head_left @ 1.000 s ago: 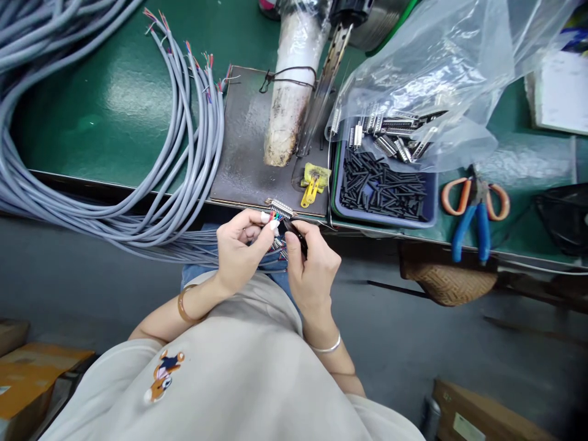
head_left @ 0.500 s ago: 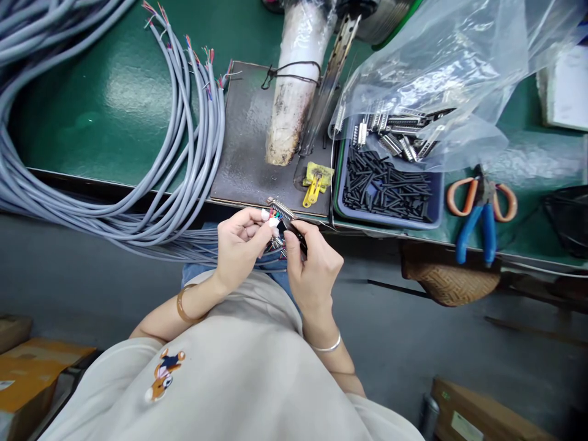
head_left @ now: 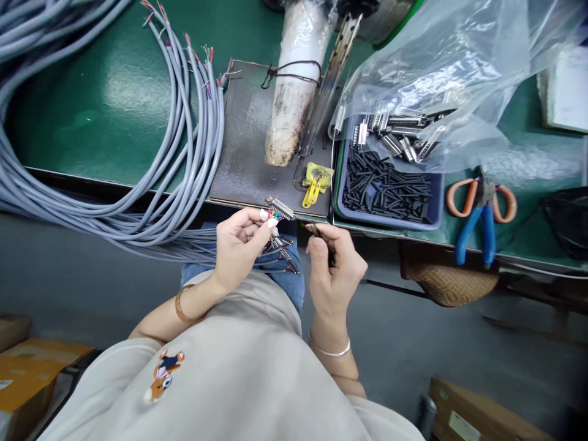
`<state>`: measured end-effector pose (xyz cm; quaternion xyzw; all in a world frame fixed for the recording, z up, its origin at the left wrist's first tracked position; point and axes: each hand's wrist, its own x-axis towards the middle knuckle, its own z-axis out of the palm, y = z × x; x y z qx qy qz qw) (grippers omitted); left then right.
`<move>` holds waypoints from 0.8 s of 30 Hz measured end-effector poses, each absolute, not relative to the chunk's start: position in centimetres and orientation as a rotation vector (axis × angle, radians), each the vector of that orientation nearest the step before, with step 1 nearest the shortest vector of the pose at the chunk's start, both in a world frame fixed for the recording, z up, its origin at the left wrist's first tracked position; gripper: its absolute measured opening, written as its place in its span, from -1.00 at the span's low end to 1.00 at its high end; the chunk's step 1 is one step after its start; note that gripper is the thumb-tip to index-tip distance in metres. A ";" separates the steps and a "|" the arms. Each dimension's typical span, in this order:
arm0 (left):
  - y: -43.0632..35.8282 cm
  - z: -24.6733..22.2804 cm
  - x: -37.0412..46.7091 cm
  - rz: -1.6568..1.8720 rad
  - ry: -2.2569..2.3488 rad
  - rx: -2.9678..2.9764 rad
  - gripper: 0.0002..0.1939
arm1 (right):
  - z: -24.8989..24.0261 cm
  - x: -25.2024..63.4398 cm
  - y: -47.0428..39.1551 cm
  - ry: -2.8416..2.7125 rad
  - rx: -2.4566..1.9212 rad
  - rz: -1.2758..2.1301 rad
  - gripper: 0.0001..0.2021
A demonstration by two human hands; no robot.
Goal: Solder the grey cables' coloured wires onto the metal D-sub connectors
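My left hand [head_left: 241, 242] is closed in a pinch on thin coloured wires [head_left: 274, 215] just below a metal multi-pin connector [head_left: 280, 209]. The connector is tilted, near the bench's front edge. To its right, my right hand [head_left: 336, 263] is closed around a slim dark tool [head_left: 314, 229], perhaps tweezers, mostly hidden by the fingers and apart from the connector. Beneath my left hand, several wired connectors [head_left: 285, 252] on grey cables hang over my lap.
Grey cables [head_left: 184, 153] with stripped ends loop across the green bench [head_left: 124, 92]. A blue bin [head_left: 438, 208] holds short black tubes, with a plastic bag [head_left: 441, 55] of connectors over it. Pliers [head_left: 482, 208] lie right; a yellow clip [head_left: 313, 190] lies on a dark board [head_left: 243, 122].
My right hand has moved right, away from the connector, with the slim dark tool in it. My left hand stays nearly still on the wires. More of the hanging connectors now shows.
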<state>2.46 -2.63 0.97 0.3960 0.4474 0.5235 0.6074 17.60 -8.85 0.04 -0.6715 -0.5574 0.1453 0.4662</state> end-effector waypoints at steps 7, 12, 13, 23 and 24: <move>-2.9 0.9 2.6 1.272 1.022 0.976 -0.82 | 0.9 18.4 -8.5 -1.487 -1.676 0.264 -0.80; -2.9 0.8 2.5 1.270 1.009 1.002 -0.86 | 0.8 16.5 -8.1 -1.643 -1.601 0.262 -0.84; -3.0 0.8 2.5 1.268 1.009 1.003 -0.85 | 0.7 16.2 -8.0 -1.644 -1.610 0.261 -0.84; -3.1 0.8 2.4 1.220 1.063 0.998 -0.72 | 0.6 15.9 -7.5 -1.668 -1.638 0.238 -0.85; -3.1 0.8 2.4 1.215 1.065 1.002 -0.72 | 0.6 15.9 -7.5 -1.666 -1.642 0.239 -0.85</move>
